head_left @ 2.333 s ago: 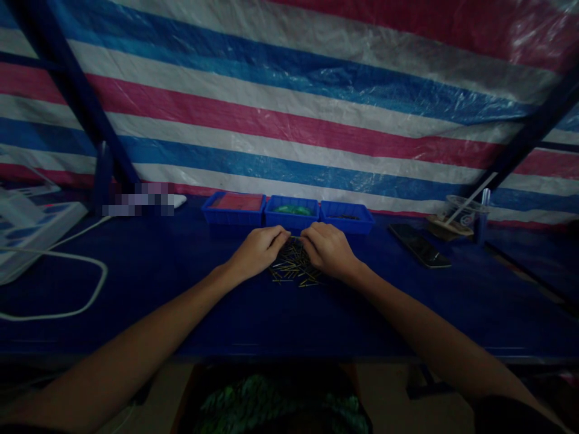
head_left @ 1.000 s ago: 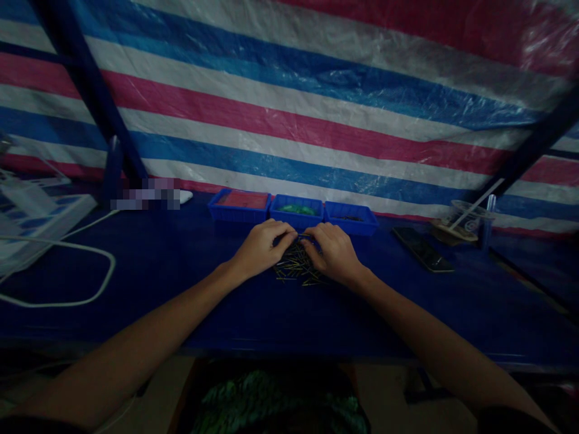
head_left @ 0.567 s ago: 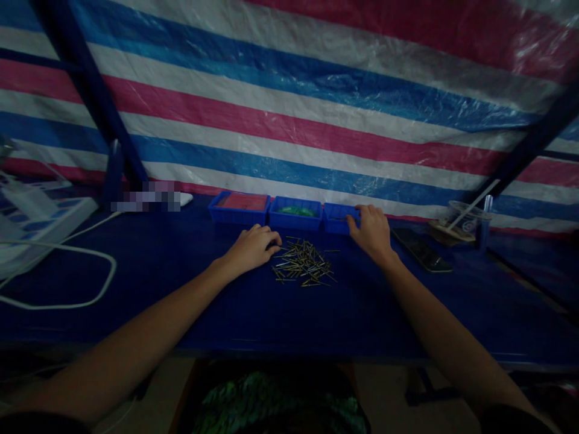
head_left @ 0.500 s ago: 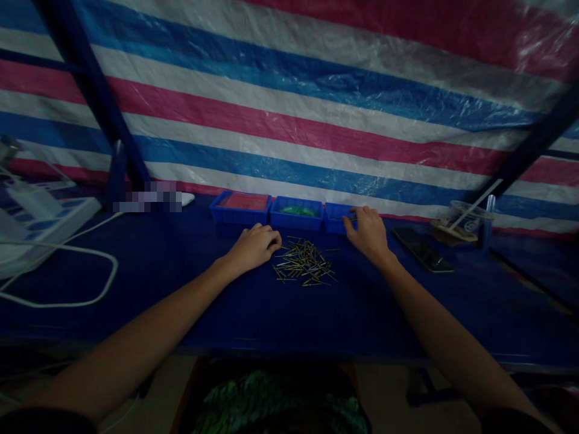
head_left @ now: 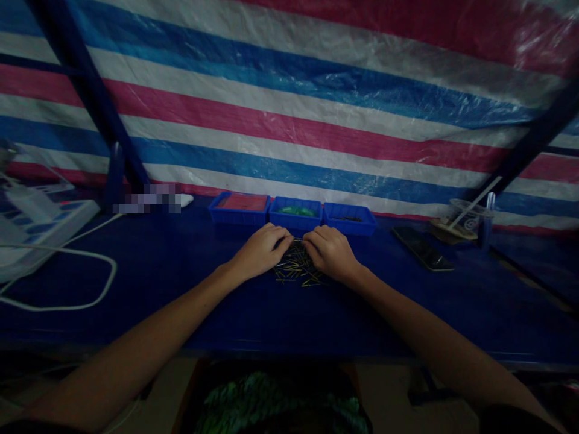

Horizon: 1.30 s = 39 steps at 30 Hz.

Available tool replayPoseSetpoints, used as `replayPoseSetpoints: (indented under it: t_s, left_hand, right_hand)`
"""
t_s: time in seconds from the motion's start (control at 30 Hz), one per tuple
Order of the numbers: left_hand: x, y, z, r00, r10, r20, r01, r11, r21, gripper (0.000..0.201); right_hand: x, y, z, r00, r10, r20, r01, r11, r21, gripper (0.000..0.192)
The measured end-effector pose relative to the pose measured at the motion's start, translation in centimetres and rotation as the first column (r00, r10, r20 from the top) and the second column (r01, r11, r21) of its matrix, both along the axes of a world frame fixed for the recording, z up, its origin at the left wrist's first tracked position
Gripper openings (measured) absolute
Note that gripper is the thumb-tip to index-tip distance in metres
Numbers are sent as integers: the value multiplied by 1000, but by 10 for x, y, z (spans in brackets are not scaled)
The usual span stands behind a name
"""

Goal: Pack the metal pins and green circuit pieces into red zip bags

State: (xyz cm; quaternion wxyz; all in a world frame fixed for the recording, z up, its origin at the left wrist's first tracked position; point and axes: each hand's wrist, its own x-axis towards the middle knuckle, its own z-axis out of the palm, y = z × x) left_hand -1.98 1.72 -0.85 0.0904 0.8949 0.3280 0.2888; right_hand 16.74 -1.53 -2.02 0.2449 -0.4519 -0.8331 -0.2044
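A loose pile of thin brass-and-silver metal pins lies on the blue table, partly covered by my hands. My left hand is at the pile's left edge, thumb and fingers pinched together. From the right, my right hand bends over the pile with its fingertips closed. The two sets of fingertips almost meet; what is between them is too small and dark to make out. Just behind stand three blue bins: one with red pieces, one with green contents, and the right bin with some dark thin pieces.
A phone lies to the right, near a clear plastic cup with a straw. On the left are a white power strip and a looping white cable. A striped plastic sheet hangs behind the table.
My right hand has come left from the right bin to the pile, its fingertips now closed near my left hand's. My left hand has shifted slightly right over the pile.
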Motion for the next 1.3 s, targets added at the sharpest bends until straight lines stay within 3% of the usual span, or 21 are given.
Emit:
replayPoseSetpoints:
  t_s: [0.1,0.27,0.43,0.53,0.67,0.77,0.87,1.0,1.17,1.3]
  left_hand:
    - [-1,0,-2,998,-46,47,45,998,35,18]
    - [-3,-1,1,995,-22,98,16,998,59,22]
    - [-1,-2,5,1000,11,29,-12,1000,22,30]
    - [-4,2,5,999,33,16,-33,999,-9,28]
    - [-13,14,8,996,88,-12,-88,996,-29,29]
    - [-20,21,7,991,123,-60,-127,990,-67,30]
    - [-23,23,4,989,91,-118,-107,985,-132,30]
    - [-24,22,-4,979,3,-206,-15,998,-57,19]
    - [-23,22,-12,951,-38,-307,20,998,-62,9]
    - [-19,22,-12,974,-15,-228,5,999,-41,14]
  right_hand:
    - [-1,-1,2,1000,-20,3,20,1000,8,27]
    - [-5,-5,1,998,6,-68,-4,1000,30,24]
    - [1,-2,5,996,16,-87,-7,995,99,23]
    - [23,11,11,979,-95,-178,125,978,168,25]
    - [65,30,12,888,-317,-334,391,902,184,30]
    - [76,33,8,862,-377,-339,434,894,110,39]
    - [58,24,6,894,-329,-304,357,933,38,41]
    - [19,7,6,956,-182,-232,174,983,-55,41]
    - [-1,-4,0,987,-27,-157,3,989,-151,34]
    - [-3,-4,-5,991,51,-127,-71,985,-156,25]
